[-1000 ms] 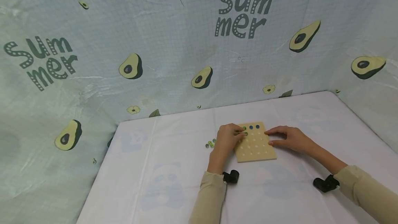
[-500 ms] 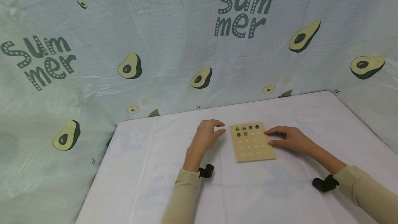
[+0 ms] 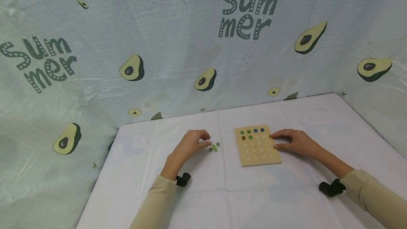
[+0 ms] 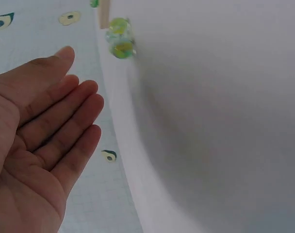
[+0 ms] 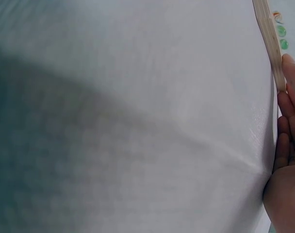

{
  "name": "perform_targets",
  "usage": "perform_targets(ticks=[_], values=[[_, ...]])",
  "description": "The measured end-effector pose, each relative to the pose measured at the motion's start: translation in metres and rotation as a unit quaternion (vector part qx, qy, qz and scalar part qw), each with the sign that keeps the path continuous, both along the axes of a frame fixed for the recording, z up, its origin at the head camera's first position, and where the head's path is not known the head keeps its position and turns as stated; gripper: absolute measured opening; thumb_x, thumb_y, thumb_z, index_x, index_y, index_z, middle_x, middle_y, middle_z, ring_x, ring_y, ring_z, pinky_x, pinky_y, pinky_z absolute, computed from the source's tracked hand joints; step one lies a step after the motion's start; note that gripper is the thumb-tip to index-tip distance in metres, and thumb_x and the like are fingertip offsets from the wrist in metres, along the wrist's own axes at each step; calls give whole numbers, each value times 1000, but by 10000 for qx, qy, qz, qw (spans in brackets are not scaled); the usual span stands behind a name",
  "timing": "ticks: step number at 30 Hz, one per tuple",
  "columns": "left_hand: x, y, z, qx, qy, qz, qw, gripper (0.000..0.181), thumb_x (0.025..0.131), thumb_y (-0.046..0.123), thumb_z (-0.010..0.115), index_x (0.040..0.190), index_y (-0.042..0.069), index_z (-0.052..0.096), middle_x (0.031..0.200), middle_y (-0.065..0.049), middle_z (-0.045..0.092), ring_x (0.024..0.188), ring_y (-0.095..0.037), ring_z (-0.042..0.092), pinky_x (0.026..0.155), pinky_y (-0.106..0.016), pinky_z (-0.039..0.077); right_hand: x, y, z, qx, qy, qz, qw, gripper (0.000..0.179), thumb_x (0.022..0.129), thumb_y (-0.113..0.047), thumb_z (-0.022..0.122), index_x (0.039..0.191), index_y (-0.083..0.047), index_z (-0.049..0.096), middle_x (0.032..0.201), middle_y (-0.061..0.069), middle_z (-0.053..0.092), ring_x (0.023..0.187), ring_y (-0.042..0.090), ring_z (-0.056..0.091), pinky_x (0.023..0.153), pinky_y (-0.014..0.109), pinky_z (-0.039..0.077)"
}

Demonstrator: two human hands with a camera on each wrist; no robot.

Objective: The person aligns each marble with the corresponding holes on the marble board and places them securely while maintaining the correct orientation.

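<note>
My left hand [image 3: 192,143] is beside a small cluster of green and yellowish glass marbles [image 3: 215,149], its fingertips right at the cluster's left side. In the left wrist view its palm and loosely bent fingers [image 4: 91,104] hold nothing, and some marbles [image 4: 121,47] show beyond them. The square wooden board [image 3: 260,154] lies to the right, with rows of small hollows. Two green and two blue marbles fill its back row; a brownish marble [image 3: 243,138] and a green one sit in the second. My right hand [image 3: 295,142] touches the board's right edge with thumb and fingertips.
A white cloth with faint panda prints covers the table [image 3: 178,190]. Behind and at the sides hangs a pale curtain [image 3: 171,45] printed with avocados and lettering. Each wrist carries a small black camera [image 3: 183,179].
My left hand has let go of marbles at the board's back left and moved left to the loose cluster. The right hand has stayed at the board's edge.
</note>
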State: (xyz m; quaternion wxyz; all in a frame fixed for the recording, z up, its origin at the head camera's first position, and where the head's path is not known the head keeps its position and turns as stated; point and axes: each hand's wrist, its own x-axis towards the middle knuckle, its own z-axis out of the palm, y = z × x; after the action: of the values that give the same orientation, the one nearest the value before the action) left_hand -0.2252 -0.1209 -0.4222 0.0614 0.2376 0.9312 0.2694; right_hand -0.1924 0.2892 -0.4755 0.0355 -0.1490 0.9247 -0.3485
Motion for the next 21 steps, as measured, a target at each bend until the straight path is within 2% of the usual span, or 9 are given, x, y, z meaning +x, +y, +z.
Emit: perform_targets(ticks=[6,10,16,21], values=[[-2,-11,-2,-2,24,-606,9982,10,93,17,77,99,11,79,97,0,77,96,-17,71,88,-39,57,0,-1,1,-42,26,-2,10000,46,87,-38,81,127,-16,72,131,9,68,132,39,53,109,59,41],[-4,-13,-7,-28,34,-838,9965,11,90,15,78,100,10,81,97,0,78,96,-17,72,87,-37,58,1,-1,1,-37,57,3,10000,45,88,-37,81,127,-16,72,131,9,68,131,39,53,108,59,42],[-6,-11,-13,-214,84,-955,9952,13,87,14,81,99,10,82,96,0,79,97,-18,73,87,-33,58,2,-1,1,-83,70,37,9999,45,88,-38,80,126,-16,73,130,10,68,131,41,53,107,59,43],[-6,-7,-14,-281,138,-911,9953,15,85,15,84,98,9,82,95,0,79,92,-16,73,82,-30,58,2,0,-1,-96,58,13,9999,46,87,-40,80,127,-18,72,131,8,68,131,38,54,107,58,43]])
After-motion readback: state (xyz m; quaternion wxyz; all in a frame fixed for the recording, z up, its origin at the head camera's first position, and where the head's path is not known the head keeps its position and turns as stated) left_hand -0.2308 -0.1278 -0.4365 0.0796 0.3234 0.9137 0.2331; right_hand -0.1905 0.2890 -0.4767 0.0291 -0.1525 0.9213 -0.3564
